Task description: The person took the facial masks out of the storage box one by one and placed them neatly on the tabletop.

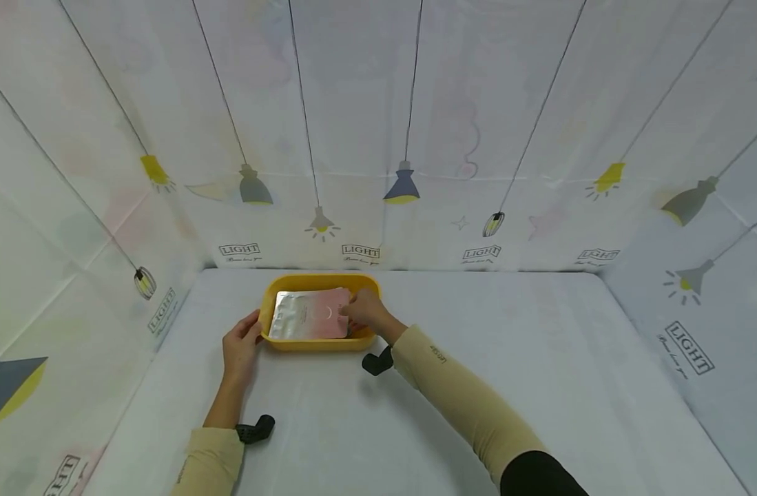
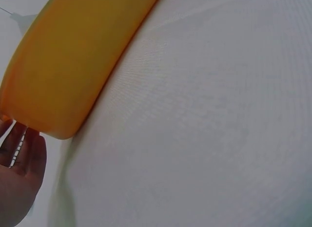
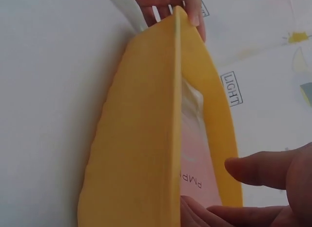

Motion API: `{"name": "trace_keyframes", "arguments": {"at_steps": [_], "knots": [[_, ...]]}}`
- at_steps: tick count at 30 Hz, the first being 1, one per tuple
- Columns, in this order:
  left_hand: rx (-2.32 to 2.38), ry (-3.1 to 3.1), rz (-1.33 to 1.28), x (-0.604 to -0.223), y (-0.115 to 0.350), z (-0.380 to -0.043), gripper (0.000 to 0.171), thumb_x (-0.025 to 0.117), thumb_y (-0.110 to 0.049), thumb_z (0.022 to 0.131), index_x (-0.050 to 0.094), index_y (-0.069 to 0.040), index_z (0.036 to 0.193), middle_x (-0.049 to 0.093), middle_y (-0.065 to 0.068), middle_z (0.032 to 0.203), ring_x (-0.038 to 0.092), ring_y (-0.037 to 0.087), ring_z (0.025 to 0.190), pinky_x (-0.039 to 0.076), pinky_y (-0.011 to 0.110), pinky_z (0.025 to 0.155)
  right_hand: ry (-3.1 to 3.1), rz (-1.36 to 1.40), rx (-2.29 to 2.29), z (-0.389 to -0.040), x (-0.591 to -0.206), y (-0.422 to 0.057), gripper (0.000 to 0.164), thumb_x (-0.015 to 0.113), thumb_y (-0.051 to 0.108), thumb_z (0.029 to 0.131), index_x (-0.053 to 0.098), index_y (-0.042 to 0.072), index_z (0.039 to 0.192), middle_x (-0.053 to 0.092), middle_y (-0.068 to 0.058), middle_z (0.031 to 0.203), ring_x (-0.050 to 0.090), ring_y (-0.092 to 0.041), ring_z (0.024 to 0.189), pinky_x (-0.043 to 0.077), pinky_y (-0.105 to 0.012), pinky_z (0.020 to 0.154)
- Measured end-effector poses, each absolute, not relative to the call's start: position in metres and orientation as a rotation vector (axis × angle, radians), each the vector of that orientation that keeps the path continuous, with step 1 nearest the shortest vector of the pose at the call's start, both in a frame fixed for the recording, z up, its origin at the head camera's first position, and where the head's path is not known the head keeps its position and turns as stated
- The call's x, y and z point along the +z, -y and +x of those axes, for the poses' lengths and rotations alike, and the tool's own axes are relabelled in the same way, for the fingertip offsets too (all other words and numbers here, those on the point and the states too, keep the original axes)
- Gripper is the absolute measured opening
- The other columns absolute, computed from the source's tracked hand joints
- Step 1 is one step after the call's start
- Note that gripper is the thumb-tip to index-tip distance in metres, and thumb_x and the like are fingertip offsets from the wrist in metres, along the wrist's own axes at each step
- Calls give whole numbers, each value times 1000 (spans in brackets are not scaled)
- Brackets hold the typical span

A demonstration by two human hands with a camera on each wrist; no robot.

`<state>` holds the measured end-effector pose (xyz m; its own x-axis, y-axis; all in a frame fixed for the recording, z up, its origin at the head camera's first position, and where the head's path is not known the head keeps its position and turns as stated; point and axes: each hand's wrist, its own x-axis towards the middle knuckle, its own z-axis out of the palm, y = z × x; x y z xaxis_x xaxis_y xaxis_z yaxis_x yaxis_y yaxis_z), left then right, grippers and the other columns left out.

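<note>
A yellow plastic basket with rounded corners stands near the table's back edge. Inside lies a flat foil packet, silver on the left and pink on the right. My left hand holds the basket's left end; in the right wrist view one of its fingertips laps over the rim, with other fingers outside. My right hand reaches into the basket's right end. Its fingers lie at the packet's pink end, partly hidden by the near wall, while the thumb is held apart from them.
A white cloth covers the table. Behind and at the sides hang white sheets printed with lamps and the word LIGHT. A black wrist mount juts out under the right wrist, another black mount by the left.
</note>
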<state>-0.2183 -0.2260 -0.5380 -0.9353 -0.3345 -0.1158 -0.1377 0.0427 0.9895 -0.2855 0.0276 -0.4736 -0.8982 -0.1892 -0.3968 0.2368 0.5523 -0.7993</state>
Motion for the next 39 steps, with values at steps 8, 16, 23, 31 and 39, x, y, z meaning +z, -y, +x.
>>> {"name": "trace_keyframes", "arguments": {"at_steps": [8,16,23,31,39], "knots": [[-2020,2137,474,-539,227,-218,41,49,-15,102,50,-2,140,53,15,143,54,14,116,49,4,78,-2382,152,-1284,-285,-473,-18,18,69,13,88,69,-5,88,69,-14,83,68,-27,75,61,-32,69],[-1999,2152,488,-540,228,-218,40,51,-15,101,51,-2,140,54,16,142,57,8,111,49,4,78,-2414,198,-1420,-279,-478,-12,9,67,8,87,69,-1,85,64,-9,74,59,-19,60,59,-27,60],[-2035,2134,481,-538,227,-220,41,50,-15,101,50,-2,140,52,15,144,53,25,125,49,2,77,-2444,221,-1491,-275,-480,-6,16,67,5,85,69,-2,99,69,-13,87,68,-24,65,61,-30,62],[-1994,2160,494,-537,229,-220,41,50,-15,101,51,-2,140,52,15,144,56,18,121,49,3,78,-2437,220,-1579,-272,-480,-4,17,66,3,83,71,-1,99,69,-12,86,66,-18,58,59,-26,55],[-2024,2140,470,-541,230,-220,40,51,-14,101,51,-1,139,53,15,143,58,10,113,50,5,79,-2311,136,-1747,-269,-479,-10,21,62,0,86,67,-5,105,67,-14,90,62,-18,58,60,-28,58]]}}
